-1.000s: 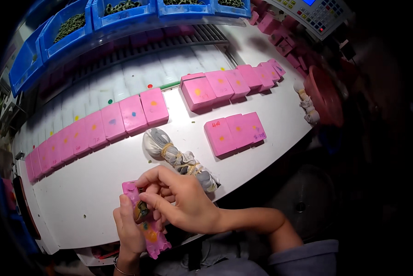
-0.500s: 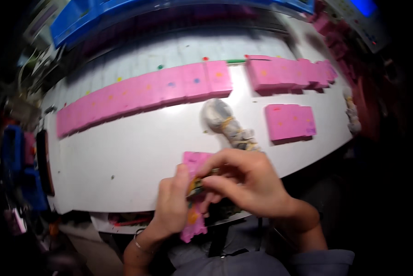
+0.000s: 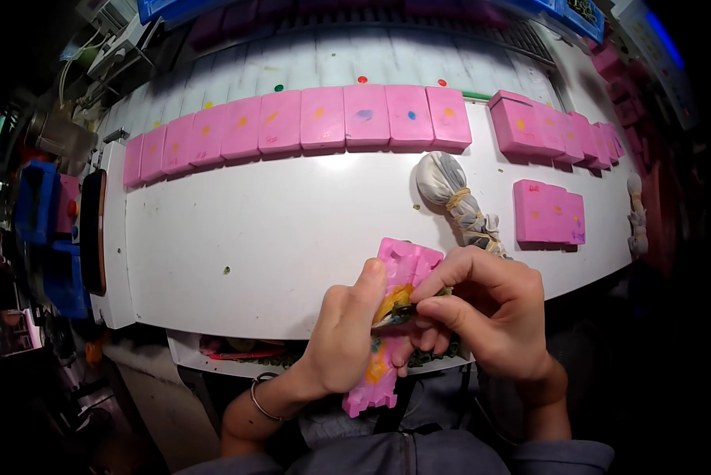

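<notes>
My left hand (image 3: 341, 336) grips a long pink mould block (image 3: 395, 317) with notched edges, held tilted over the near edge of the white table (image 3: 276, 237). My right hand (image 3: 482, 309) pinches a small dark green and yellow piece (image 3: 395, 305) sitting at the block's middle, where yellow and orange stains show. A grey cloth bundle (image 3: 450, 190) tied with cord lies on the table just beyond my right hand.
A long row of pink blocks (image 3: 308, 123) with coloured dots runs across the table's far side. More pink blocks (image 3: 557, 131) stand at the right, and a pair (image 3: 549, 212) lies nearer. Blue bins (image 3: 577, 12) line the back. A dark flat device (image 3: 92, 229) lies at the left edge.
The view has shifted so the table sits higher and more centred. Both hands still work on the same pink block, now held a little further right.
</notes>
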Demonstrator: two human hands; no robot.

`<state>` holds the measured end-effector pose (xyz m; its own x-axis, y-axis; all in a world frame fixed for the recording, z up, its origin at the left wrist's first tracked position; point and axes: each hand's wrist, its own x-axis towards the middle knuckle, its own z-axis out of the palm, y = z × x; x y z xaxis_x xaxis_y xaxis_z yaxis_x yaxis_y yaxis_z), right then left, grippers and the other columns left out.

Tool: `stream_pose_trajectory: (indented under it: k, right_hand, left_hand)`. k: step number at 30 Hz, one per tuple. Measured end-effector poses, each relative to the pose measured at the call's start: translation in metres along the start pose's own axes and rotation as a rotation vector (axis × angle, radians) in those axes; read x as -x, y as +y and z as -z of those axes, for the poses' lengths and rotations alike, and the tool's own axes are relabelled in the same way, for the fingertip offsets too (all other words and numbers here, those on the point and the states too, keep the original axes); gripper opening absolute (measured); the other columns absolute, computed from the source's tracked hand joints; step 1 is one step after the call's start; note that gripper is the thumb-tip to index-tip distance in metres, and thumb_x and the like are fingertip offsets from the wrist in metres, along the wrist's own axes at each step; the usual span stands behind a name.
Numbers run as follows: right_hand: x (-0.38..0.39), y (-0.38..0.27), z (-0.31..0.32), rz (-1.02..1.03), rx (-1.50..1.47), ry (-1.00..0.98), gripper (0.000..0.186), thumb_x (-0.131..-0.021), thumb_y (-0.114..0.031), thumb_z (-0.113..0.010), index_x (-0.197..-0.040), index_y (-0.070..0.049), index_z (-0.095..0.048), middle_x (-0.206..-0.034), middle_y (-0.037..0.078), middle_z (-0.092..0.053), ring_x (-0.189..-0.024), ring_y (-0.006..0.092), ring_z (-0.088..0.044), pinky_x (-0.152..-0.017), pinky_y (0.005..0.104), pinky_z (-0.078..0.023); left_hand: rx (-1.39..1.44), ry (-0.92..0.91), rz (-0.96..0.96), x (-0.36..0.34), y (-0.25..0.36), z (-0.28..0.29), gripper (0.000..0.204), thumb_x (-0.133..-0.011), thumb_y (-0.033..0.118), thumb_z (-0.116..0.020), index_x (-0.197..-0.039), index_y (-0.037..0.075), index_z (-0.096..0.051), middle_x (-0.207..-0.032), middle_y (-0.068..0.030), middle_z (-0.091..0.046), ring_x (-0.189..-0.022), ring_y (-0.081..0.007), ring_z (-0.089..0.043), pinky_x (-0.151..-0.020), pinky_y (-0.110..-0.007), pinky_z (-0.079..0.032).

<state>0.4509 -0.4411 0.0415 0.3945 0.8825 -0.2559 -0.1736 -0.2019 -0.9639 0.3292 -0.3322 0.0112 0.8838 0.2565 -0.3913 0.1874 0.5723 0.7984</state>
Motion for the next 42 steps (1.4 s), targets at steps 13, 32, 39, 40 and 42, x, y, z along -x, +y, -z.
stream_pose_trajectory:
  k: [13,32,39,40,42]
  right_hand:
    - [-0.006,0.008,-0.004,0.174,0.123,-0.068,0.007,-0.083,0.009,-0.054,-0.089,0.006,-0.055,-0.074,0.009,-0.061,-0.063,0.0097,-0.063,-0.052,0.0192,-0.049]
    - [0.002,0.015,0.003,0.078,-0.677,-0.078,0.013,-0.087,0.008,-0.048,-0.1,0.009,-0.047,-0.083,0.022,-0.061,-0.069,0.0238,-0.064,-0.057,0.0284,-0.055]
    - [0.005,0.022,-0.004,0.249,-0.509,-0.028,0.015,-0.084,0.012,-0.051,-0.099,0.01,-0.051,-0.094,0.021,-0.056,-0.072,0.0194,-0.062,-0.056,0.0228,-0.051]
    - [0.006,0.022,-0.004,0.261,-0.496,-0.021,0.015,-0.084,0.013,-0.051,-0.099,0.01,-0.052,-0.094,0.021,-0.056,-0.072,0.019,-0.062,-0.056,0.0224,-0.051]
    - [0.006,0.023,-0.004,0.285,-0.471,-0.007,0.016,-0.083,0.013,-0.052,-0.099,0.01,-0.053,-0.094,0.02,-0.055,-0.072,0.0181,-0.062,-0.055,0.0215,-0.05]
  left_hand:
    - [-0.003,0.083,0.005,0.001,0.003,0.004,0.062,-0.099,0.036,-0.019,-0.076,-0.006,-0.059,-0.06,-0.0096,-0.058,-0.049,-0.0128,-0.053,-0.046,-0.024,-0.044]
    - [-0.02,0.065,-0.168,-0.004,-0.005,0.024,0.078,-0.094,0.057,-0.016,-0.108,-0.007,-0.059,-0.078,-0.0081,-0.055,-0.067,-0.0139,-0.055,-0.063,-0.024,-0.044]
    - [-0.503,0.21,-0.636,0.01,0.009,0.001,0.02,-0.074,0.006,-0.07,-0.09,-0.004,-0.063,-0.084,-0.0099,-0.056,-0.073,-0.0154,-0.058,-0.066,-0.025,-0.048]
    - [-0.522,0.201,-0.661,0.01,0.009,0.001,0.02,-0.072,0.003,-0.071,-0.09,-0.003,-0.063,-0.084,-0.0101,-0.056,-0.074,-0.0159,-0.059,-0.066,-0.026,-0.048]
    - [-0.54,0.197,-0.695,0.01,0.008,0.0,0.02,-0.07,0.0,-0.071,-0.088,-0.003,-0.063,-0.083,-0.0104,-0.056,-0.074,-0.0168,-0.059,-0.065,-0.026,-0.049]
